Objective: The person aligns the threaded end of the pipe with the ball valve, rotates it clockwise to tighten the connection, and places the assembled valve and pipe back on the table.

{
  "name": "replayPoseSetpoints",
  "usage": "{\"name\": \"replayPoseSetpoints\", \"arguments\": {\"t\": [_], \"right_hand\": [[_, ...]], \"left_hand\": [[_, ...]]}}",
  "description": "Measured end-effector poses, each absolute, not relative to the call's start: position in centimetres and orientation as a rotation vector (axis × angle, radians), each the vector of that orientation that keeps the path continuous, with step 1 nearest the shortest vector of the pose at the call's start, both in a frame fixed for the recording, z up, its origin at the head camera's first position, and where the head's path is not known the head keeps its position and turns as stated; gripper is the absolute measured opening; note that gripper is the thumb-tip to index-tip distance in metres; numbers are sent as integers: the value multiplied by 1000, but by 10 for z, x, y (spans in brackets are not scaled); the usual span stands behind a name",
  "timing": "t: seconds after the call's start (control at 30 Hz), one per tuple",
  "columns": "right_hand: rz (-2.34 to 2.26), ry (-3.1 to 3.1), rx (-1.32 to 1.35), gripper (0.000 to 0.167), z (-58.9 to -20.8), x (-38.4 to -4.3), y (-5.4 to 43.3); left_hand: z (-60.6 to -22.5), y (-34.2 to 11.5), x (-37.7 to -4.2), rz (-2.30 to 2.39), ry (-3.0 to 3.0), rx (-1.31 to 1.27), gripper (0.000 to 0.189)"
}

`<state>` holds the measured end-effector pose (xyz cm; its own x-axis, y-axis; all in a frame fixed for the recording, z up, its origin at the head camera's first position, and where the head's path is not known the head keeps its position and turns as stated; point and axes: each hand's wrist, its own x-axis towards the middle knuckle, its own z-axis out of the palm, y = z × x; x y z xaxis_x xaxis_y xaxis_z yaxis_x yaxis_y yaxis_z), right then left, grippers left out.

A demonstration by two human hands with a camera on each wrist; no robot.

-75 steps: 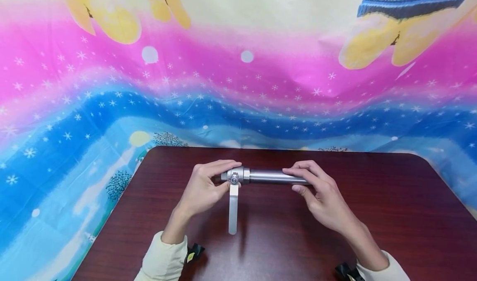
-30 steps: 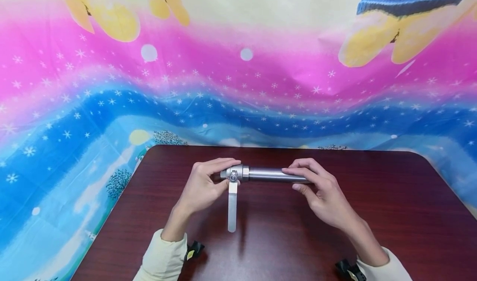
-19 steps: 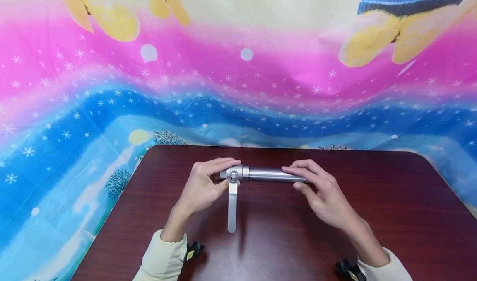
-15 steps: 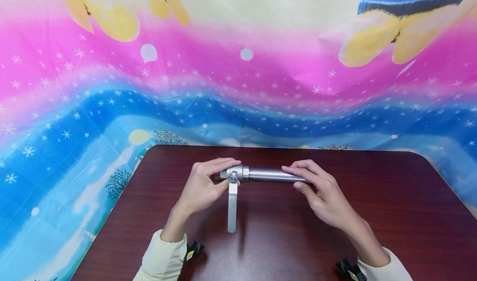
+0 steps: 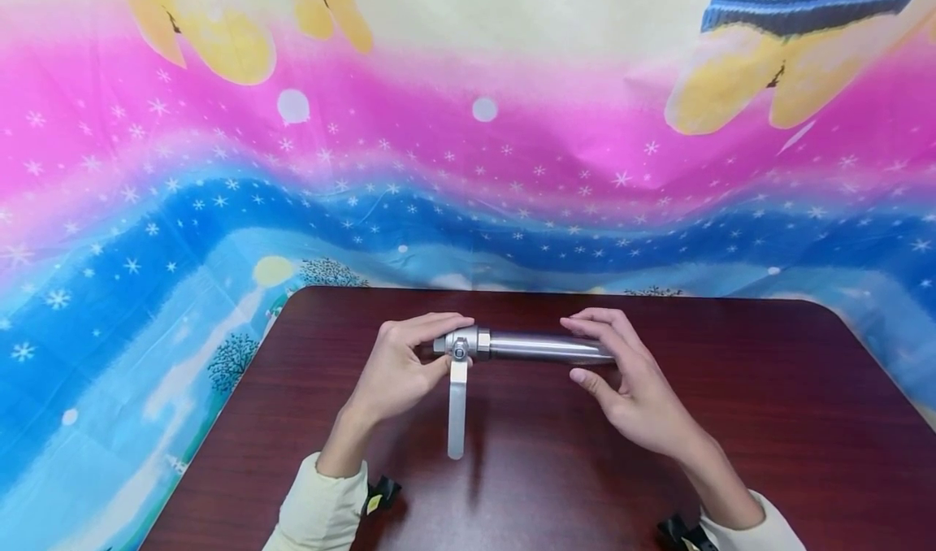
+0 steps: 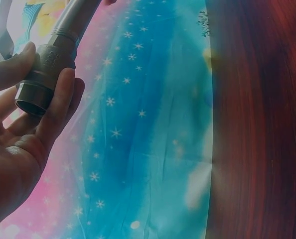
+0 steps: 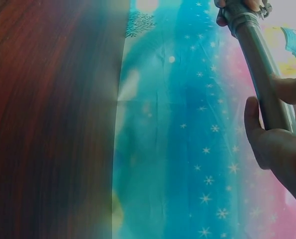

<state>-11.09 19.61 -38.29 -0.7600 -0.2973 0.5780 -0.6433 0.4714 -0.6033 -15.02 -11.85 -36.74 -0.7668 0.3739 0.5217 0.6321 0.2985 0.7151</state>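
Note:
A metal ball valve is joined to a smooth steel pipe that runs to the right. Its flat lever handle points toward the person. My left hand grips the valve body between thumb and fingers; the left wrist view shows the valve's open round end. Around the pipe's far right end, my right hand has its fingers spread. Thumb and fingers stand apart from the pipe in the head view, though the right wrist view shows the hand close about it. Fingers partly hide the pipe's right end.
Below the hands lies a dark red-brown wooden table with rounded far corners. A pink and blue printed cloth hangs behind it. Black wrist straps show beside the light sleeves.
My right hand has loosened from the pipe: its thumb has dropped away and its fingers have lifted. My left hand keeps its grip on the valve, which has barely moved.

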Motion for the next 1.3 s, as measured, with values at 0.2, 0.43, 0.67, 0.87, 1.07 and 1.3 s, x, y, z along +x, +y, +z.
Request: {"name": "replayPoseSetpoints", "arguments": {"t": [0.2, 0.43, 0.67, 0.87, 1.07, 1.3], "right_hand": [[1176, -2297, 820, 64, -385, -112, 196], [1167, -2297, 793, 54, -383, -111, 196], [1134, -2263, 799, 57, -385, -113, 195], [1118, -2268, 808, 56, -384, -112, 196], [1119, -2271, 816, 57, -384, -112, 196], [1115, -2278, 805, 57, -384, -113, 197]], "left_hand": [[-368, -119, -150, -1478, -2316, -910, 53], [-368, -118, -150, -1478, -2312, -913, 52], [-367, -118, -149, -1472, -2310, -916, 52], [-366, -118, -149, -1467, -2309, -915, 52], [-366, -118, -149, -1451, -2297, -922, 53], [-365, -118, -148, -1444, -2319, -907, 52]]}}
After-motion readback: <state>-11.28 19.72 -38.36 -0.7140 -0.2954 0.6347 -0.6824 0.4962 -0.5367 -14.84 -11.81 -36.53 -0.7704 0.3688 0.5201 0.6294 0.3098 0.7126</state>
